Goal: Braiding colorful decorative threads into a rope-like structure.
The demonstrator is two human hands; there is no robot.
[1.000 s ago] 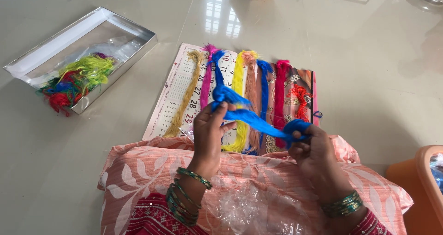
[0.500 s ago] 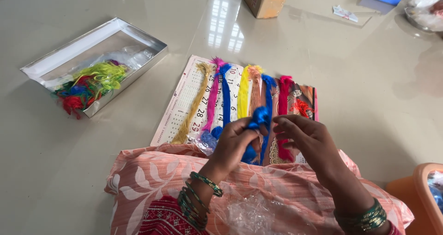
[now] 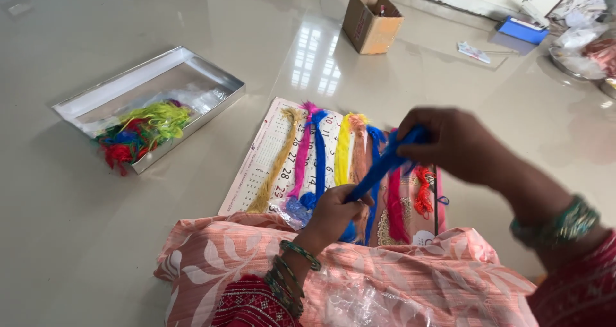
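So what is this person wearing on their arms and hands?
Both hands are bare, with no gloves. The left hand has a stack of green bangles at the wrist, thin rings of slightly different shades. The right hand has a similar band of green bangles on its wrist. A dark red sleeve with a fine pattern shows on the right arm.

I count two hands, left hand and right hand, one blue thread bundle stretched between them, roughly eight coloured thread bundles on one calendar sheet, one metal tray, one cardboard box, one blue packet
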